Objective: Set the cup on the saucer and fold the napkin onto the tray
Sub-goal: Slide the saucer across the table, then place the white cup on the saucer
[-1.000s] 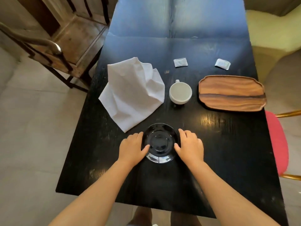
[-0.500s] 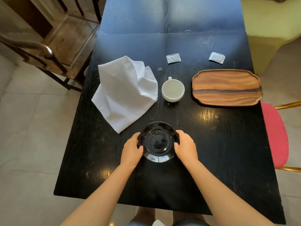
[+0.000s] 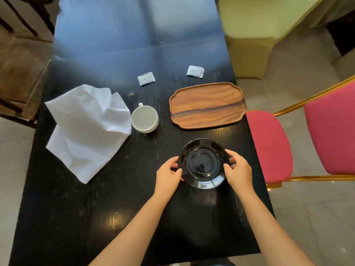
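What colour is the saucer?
Glossy black, seen in the head view: saucer.

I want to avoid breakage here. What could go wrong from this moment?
1. The glossy black round saucer is pinched only at its rim by the left hand and right hand; it might slip.
2. The white ceramic cup touches the crumpled white cloth napkin; pulling the napkin could tip it.

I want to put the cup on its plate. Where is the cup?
The white cup stands on the black table, between the crumpled napkin on its left and the wooden tray on its right.
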Action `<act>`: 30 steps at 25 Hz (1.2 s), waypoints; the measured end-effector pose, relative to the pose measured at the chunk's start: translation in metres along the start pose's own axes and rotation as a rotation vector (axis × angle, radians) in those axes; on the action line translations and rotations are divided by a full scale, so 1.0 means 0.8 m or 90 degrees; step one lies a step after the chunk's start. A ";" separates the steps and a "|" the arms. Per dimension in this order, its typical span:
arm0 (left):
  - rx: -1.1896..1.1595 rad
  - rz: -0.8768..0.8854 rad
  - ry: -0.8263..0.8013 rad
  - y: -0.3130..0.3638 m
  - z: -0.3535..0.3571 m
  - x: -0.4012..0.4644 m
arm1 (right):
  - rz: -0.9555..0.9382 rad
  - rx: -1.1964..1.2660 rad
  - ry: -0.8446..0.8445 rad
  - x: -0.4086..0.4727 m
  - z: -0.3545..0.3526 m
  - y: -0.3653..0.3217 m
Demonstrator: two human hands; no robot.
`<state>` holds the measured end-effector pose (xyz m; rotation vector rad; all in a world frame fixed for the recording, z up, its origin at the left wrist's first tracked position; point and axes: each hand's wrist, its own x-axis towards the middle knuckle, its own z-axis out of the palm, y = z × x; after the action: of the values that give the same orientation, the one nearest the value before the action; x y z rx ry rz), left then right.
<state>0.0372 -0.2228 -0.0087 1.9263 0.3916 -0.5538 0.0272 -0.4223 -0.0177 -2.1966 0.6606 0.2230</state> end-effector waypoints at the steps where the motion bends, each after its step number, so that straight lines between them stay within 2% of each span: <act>1: 0.005 0.007 -0.014 0.010 0.017 0.005 | 0.009 -0.004 0.009 0.010 -0.013 0.012; 10: 0.028 -0.001 -0.038 0.048 0.098 0.028 | 0.053 0.008 0.011 0.064 -0.060 0.071; 16: 0.017 -0.008 -0.025 0.051 0.104 0.035 | 0.023 -0.004 -0.012 0.078 -0.068 0.067; 22: 0.036 -0.013 -0.072 0.044 0.097 0.045 | 0.000 -0.054 -0.042 0.077 -0.071 0.066; 25: 0.097 -0.004 -0.086 0.043 0.085 0.046 | 0.016 -0.099 0.023 0.072 -0.076 0.058; 27: 0.197 0.054 -0.038 0.040 0.063 0.044 | -0.031 -0.128 0.096 0.068 -0.070 0.035; 30: 0.296 0.188 0.143 0.030 0.007 0.043 | -0.244 -0.185 0.110 0.064 -0.026 -0.025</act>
<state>0.0772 -0.2364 -0.0112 2.4529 0.1160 -0.2451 0.0797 -0.4470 -0.0095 -2.5926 0.2980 -0.0755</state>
